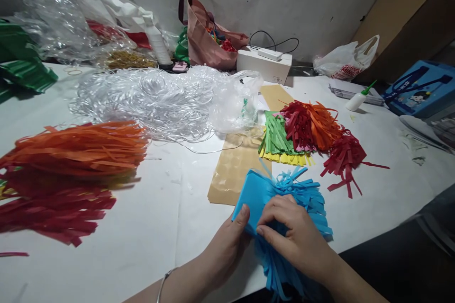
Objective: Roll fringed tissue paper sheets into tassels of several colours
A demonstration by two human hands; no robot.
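Observation:
A blue tissue-paper tassel (251,193), with a plain folded band on the left and cut fringe strips on the right and below, is held above the near edge of the table. My left hand (232,236) grips the band, its thumb on top and its fingers hidden underneath. Over the fringe, my right hand (295,234) is closed with thumb and forefinger pinched at the line where band meets strips. Beneath and behind the blue paper lies a tan envelope sheet (227,175) with clear plastic on it.
Orange fringe (81,149) and red fringe (60,213) lie at left. Behind the envelope sits a heap of white cord (152,99). Green fringe (279,132), dark red fringe (344,156) and a glue bottle (357,100) are at right. A pink bag (202,33) stands by the wall.

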